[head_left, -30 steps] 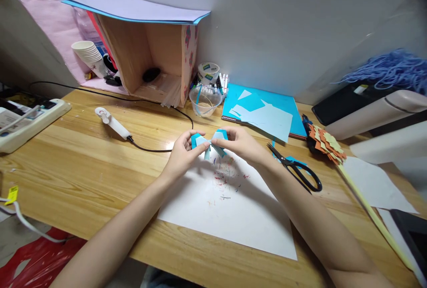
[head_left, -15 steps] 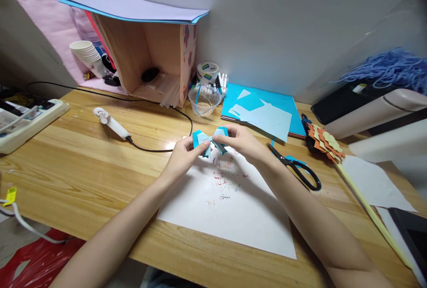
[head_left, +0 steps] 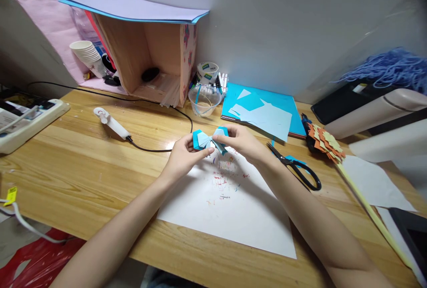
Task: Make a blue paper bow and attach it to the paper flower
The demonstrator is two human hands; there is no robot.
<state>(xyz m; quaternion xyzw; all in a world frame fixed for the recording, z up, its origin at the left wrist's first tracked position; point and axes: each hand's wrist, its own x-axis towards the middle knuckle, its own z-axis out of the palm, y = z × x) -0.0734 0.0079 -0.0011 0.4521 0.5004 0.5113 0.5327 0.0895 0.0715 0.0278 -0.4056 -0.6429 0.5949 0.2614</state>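
A folded paper bow (head_left: pixel 202 139) in two shades of blue is held up between my hands, over the far edge of a marked white sheet (head_left: pixel 227 217). My left hand (head_left: pixel 184 154) grips the bow's left wing, fingers behind it and thumb along its lower edge. From the other side my right hand (head_left: pixel 243 140) pinches the bow near its centre, thumb in front and fingers behind the right wing. Black-handled scissors (head_left: pixel 293 166) lie to the right of my right forearm, with blue paper scraps beneath the handles.
A white hot glue gun (head_left: pixel 111 123) with a black cord lies at left. Behind stand an open box (head_left: pixel 163 57), a clear plastic bowl (head_left: pixel 204 101) and a tape roll (head_left: pixel 207 73). Cut paper rests on a blue sheet (head_left: pixel 298 119). A paper flower (head_left: pixel 325 143) lies at right.
My left thumb has slid down from the front of the left wing to its lower edge, uncovering more of the bow. My right hand has stayed in place.
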